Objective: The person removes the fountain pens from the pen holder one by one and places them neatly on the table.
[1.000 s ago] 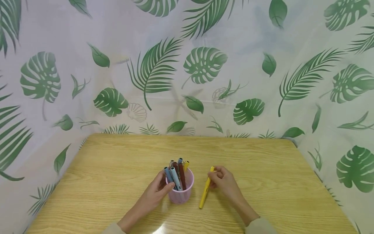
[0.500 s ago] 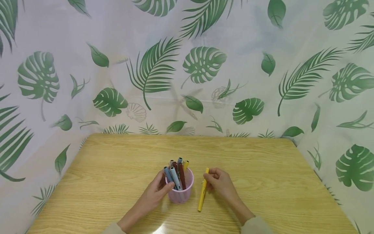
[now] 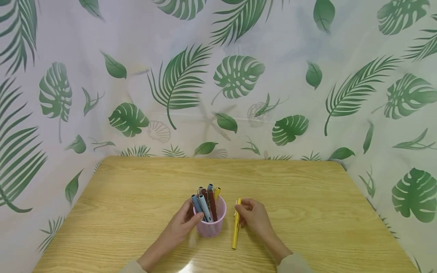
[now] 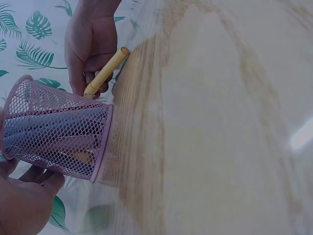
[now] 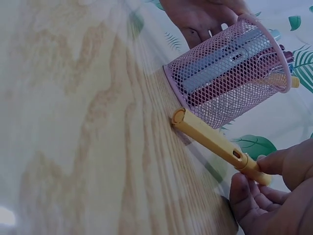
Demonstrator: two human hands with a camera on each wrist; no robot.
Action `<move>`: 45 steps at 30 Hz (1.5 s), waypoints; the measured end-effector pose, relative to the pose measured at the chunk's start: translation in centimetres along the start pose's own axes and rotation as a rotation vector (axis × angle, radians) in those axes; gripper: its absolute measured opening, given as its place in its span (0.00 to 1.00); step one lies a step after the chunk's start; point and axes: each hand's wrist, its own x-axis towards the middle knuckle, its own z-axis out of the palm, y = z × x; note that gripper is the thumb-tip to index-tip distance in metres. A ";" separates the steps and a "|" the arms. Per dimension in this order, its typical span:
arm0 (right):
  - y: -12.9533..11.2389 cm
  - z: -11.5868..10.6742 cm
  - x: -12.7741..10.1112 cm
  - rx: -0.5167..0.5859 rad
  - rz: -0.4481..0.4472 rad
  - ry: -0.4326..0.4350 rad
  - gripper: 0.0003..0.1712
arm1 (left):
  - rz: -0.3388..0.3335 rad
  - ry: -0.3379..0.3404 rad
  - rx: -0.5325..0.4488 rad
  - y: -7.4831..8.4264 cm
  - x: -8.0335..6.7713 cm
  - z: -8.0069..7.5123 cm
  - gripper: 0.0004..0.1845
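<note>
we saw left hand [image 3: 182, 223] holding pink cup [image 3: 212, 224] | right hand [image 3: 254, 217] pinching yellow pen [image 3: 235, 227] | wooden table [image 3: 307, 197]

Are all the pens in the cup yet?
Not yet. Several pens already stand in the pink cup, which the left hand steadies from the side. The right hand pinches the top end of one yellow pen, its lower end near the table just beside the cup. That pen is the only one seen outside.
</note>
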 end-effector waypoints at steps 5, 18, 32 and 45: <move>0.0 0.2 0.0 -0.025 0.022 -0.002 0.14 | 0.003 -0.007 -0.006 -0.1 0.0 0.0 0.34; -0.2 0.4 0.1 -0.131 0.048 -0.019 0.15 | 0.017 -0.006 -0.010 -0.2 0.0 0.1 0.34; 0.0 0.7 0.2 -0.189 0.021 0.031 0.16 | 0.012 -0.001 0.001 -0.1 -0.1 0.2 0.33; 0.1 0.7 0.0 -0.256 -0.007 0.056 0.17 | 0.016 -0.008 -0.008 -0.2 0.0 0.1 0.33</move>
